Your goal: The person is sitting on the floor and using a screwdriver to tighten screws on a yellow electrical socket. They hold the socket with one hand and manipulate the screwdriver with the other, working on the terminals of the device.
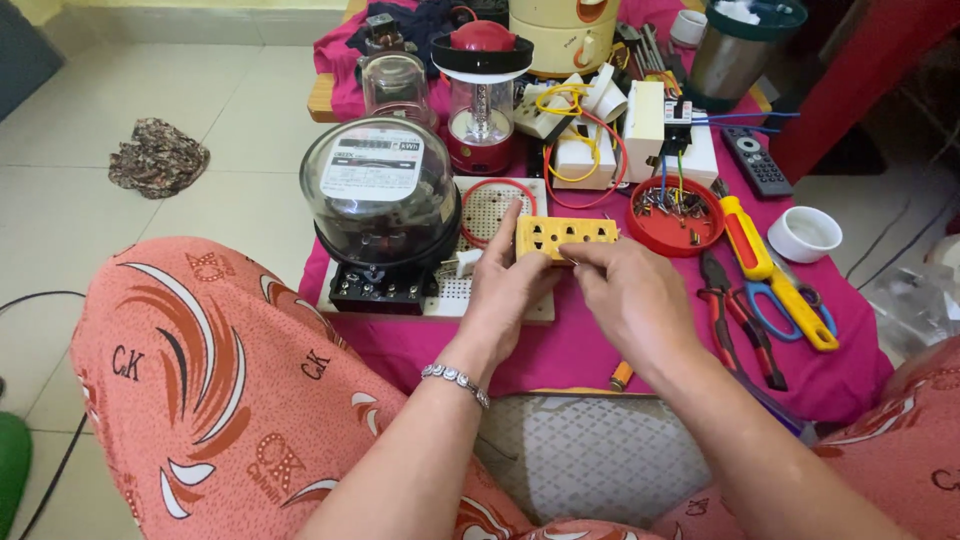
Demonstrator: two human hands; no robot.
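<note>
Holding one yellow socket plate (pixel 565 237) between them, two bare hands work above a low tabletop (pixel 600 350) covered in a magenta cloth. The left hand (pixel 505 285) has its grip closed on the plate's left end, forefinger raised along its edge; the right hand (pixel 630 295) pinches the lower right edge with fingertips (pixel 578 258). The plate hovers just over one white perforated board (pixel 455 295), beside one red ring (pixel 497 210) lying on that board.

One glass-domed electricity meter (pixel 380 205) stands on the board's left part, touching nothing the hands hold. Behind it stand one clear jar (pixel 395 88) and one red-topped lantern (pixel 482 85). To the right sits one red round dish (pixel 675 215) filled with small screws, with blue wires running down to it from one white switch box (pixel 665 130). Further right lie one yellow-handled screwdriver (pixel 775 275), one pair of red-handled pliers (pixel 740 320), one pair of blue-handled scissors (pixel 790 305), one white cup (pixel 805 233) and one dark remote control (pixel 755 160). One bracelet (pixel 455 382) circles the left wrist. On the tiled floor (pixel 100 240) lies one crumpled patterned cloth (pixel 157 155).
</note>
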